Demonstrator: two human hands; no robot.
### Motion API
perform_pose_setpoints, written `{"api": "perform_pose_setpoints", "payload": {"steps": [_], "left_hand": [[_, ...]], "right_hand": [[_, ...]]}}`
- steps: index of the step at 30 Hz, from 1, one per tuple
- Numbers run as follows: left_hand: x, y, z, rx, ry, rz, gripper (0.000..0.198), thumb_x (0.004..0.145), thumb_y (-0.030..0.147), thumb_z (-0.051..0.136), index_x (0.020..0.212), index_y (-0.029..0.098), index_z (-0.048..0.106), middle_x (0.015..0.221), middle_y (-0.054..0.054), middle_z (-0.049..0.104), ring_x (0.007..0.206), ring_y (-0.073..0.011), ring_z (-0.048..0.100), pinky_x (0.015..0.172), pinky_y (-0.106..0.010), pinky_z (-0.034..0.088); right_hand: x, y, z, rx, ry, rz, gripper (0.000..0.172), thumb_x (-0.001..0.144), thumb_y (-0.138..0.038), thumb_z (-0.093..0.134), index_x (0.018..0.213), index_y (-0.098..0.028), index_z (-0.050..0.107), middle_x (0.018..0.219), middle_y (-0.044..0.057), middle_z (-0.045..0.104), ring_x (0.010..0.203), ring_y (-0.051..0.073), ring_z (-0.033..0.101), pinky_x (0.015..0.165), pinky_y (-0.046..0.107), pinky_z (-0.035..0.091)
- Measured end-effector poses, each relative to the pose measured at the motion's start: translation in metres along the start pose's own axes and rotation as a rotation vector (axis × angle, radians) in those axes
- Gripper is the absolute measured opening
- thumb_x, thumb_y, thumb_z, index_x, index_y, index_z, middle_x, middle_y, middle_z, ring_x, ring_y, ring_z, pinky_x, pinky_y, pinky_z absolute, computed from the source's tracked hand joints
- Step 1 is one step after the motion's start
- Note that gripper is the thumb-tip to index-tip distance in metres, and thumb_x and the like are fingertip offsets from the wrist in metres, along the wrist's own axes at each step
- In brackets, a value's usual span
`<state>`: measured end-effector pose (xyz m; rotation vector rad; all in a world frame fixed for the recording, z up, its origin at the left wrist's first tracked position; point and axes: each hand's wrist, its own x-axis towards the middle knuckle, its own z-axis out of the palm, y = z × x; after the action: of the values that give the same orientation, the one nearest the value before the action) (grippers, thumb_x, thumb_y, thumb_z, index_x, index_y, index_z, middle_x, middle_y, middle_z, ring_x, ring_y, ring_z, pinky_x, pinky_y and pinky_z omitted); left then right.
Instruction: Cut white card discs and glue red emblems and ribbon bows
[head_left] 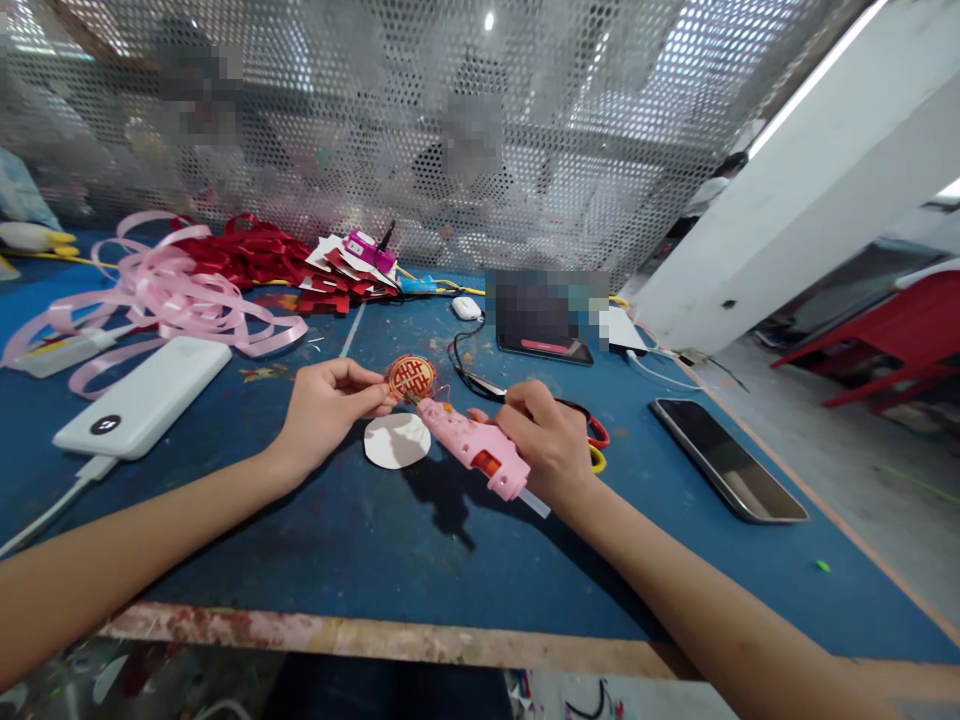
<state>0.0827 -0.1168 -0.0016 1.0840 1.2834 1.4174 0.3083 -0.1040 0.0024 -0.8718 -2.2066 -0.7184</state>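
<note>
Tilted pink glue gun [466, 438] close to round red-gold ornament [412, 378]

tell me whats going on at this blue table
A person is working with a glue gun: the right-hand grip holds the pink glue gun, a clear stick poking out its back. The left-hand grip holds a round red-and-gold ornament at its edge. The nozzle points at the ornament; contact is hard to tell. A white disc lies on the table below.
</note>
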Motion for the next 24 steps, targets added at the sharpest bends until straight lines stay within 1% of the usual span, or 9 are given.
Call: {"api": "perform_pose_setpoints", "payload": {"steps": [4, 9, 12, 15, 18, 21, 24], "left_hand": [[0.0013, -0.0001, -0.0008, -0.006, 0.008, 0.004, 0.017, 0.057, 0.024, 0.073, 0.066, 0.014, 0.062, 0.059, -0.001, 0.068, 0.056, -0.0144, 0.066, 0.061, -0.026, 0.057], [0.0043, -0.0009, -0.0016, -0.037, 0.043, 0.026, 0.017, 0.056, 0.022, 0.073, 0.065, 0.014, 0.061, 0.058, 0.000, 0.067, 0.056, -0.0136, 0.066, 0.060, -0.025, 0.057], [0.0064, -0.0021, -0.0022, -0.050, 0.060, 0.037, 0.018, 0.056, 0.023, 0.073, 0.066, 0.014, 0.061, 0.059, 0.000, 0.066, 0.056, -0.0131, 0.065, 0.059, -0.025, 0.057], [0.0076, -0.0031, -0.0029, -0.041, 0.068, 0.038, 0.020, 0.056, 0.025, 0.073, 0.068, 0.014, 0.061, 0.060, 0.000, 0.066, 0.057, -0.0136, 0.065, 0.059, -0.026, 0.057], [0.0081, -0.0036, -0.0034, -0.023, 0.066, 0.045, 0.019, 0.056, 0.026, 0.072, 0.067, 0.014, 0.061, 0.060, 0.000, 0.066, 0.058, -0.0136, 0.065, 0.060, -0.026, 0.057], [0.0087, -0.0043, -0.0045, 0.003, 0.061, 0.066, 0.017, 0.057, 0.025, 0.072, 0.066, 0.014, 0.062, 0.059, 0.000, 0.065, 0.056, -0.0132, 0.065, 0.059, -0.025, 0.056], [0.0094, -0.0045, -0.0061, 0.044, 0.053, 0.103, 0.015, 0.058, 0.024, 0.071, 0.065, 0.015, 0.062, 0.059, 0.000, 0.066, 0.055, -0.0131, 0.065, 0.058, -0.025, 0.056]], "right_hand": [[0.0005, 0.0005, 0.0000, 0.005, -0.013, 0.020, 0.034, 0.084, -0.023, 0.048, 0.051, -0.015, 0.050, 0.065, 0.001, 0.049, 0.048, 0.006, 0.036, 0.047, 0.020, 0.027], [0.0003, 0.0021, -0.0019, 0.038, -0.037, 0.026, 0.024, 0.084, -0.020, 0.047, 0.064, -0.016, 0.059, 0.070, 0.003, 0.051, 0.054, 0.007, 0.043, 0.049, 0.020, 0.029], [-0.0001, 0.0045, -0.0004, 0.028, -0.011, 0.008, 0.026, 0.083, -0.018, 0.047, 0.059, -0.015, 0.056, 0.072, 0.004, 0.053, 0.054, 0.007, 0.044, 0.049, 0.019, 0.029], [-0.0003, 0.0062, 0.0016, 0.009, 0.013, -0.001, 0.030, 0.083, -0.017, 0.048, 0.053, -0.015, 0.049, 0.070, 0.003, 0.053, 0.052, 0.006, 0.042, 0.047, 0.019, 0.028], [-0.0003, 0.0061, 0.0022, 0.008, 0.000, 0.017, 0.032, 0.084, -0.018, 0.047, 0.052, -0.015, 0.048, 0.068, 0.002, 0.052, 0.050, 0.006, 0.040, 0.046, 0.019, 0.026], [-0.0002, 0.0051, 0.0014, 0.022, -0.024, 0.056, 0.032, 0.085, -0.021, 0.047, 0.054, -0.015, 0.050, 0.068, 0.002, 0.051, 0.050, 0.006, 0.040, 0.046, 0.020, 0.027], [-0.0002, 0.0053, 0.0006, 0.034, -0.023, 0.072, 0.028, 0.086, -0.023, 0.046, 0.061, -0.015, 0.058, 0.073, 0.003, 0.054, 0.053, 0.007, 0.044, 0.048, 0.020, 0.028]]}}
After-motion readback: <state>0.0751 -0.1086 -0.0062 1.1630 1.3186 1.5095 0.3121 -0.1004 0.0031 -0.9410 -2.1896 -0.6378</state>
